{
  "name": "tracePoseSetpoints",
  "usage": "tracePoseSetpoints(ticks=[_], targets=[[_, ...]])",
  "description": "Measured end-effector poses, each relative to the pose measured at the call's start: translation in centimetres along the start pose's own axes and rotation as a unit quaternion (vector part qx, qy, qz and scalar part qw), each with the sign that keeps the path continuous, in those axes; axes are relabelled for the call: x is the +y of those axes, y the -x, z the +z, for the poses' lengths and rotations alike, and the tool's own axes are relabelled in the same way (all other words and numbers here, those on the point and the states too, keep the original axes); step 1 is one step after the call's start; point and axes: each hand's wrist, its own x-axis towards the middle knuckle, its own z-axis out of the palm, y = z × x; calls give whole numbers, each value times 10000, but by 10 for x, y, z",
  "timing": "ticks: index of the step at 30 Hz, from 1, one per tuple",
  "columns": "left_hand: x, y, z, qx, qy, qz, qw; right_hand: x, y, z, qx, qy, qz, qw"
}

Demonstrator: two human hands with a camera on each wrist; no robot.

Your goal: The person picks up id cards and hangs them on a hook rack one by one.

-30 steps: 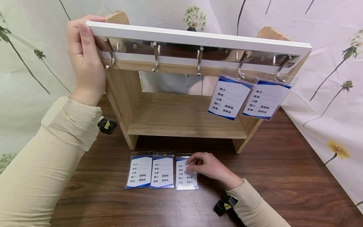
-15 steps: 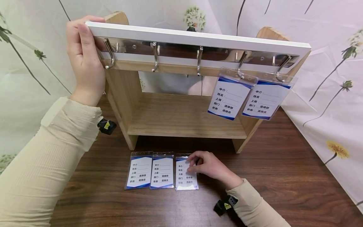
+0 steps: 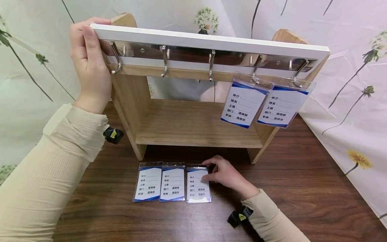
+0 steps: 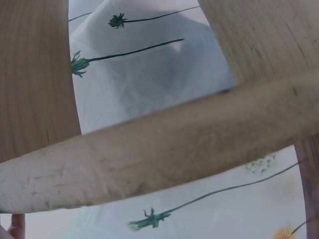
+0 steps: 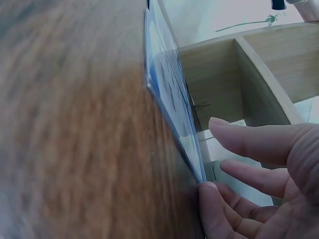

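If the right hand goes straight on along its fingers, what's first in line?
Likely the rightmost ID badge holder lying on the wooden table. The right hand is already at or over its edge; exact contact is unclear.

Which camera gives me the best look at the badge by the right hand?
The head view: it shows the badge face up, though the right hand covers part. The right wrist view shows it only at a steep slant; the left wrist view doesn't show it.
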Motion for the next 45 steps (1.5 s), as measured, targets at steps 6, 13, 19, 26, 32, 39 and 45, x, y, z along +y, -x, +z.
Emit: tracePoseSetpoints(ticks=[6, 13, 19, 26, 32, 39, 45], targets=[[-1, 0, 0, -15, 127, -18, 9999, 3, -1, -1, 58, 180, -30, 9998], [-2, 0, -1, -69, 30, 39, 10000, 1, 0, 5, -176, 620, -69, 9979], [-3, 0, -2, -63, 54, 34, 10000, -2, 0, 8, -282, 812, -133, 9962], [-4, 1, -2, -70, 21, 16, 10000, -8, -1, 7, -389, 907, 124, 9950], [-4, 1, -2, -68, 24, 26, 10000, -11, -2, 6, -477, 960, 351, 9936], [-4, 0, -2, -41, 30, 28, 10000, -9, -4, 5, -385, 887, 362, 9947], [-3, 1, -1, -62, 51, 41, 10000, -9, -4, 3, -329, 723, 260, 9965]])
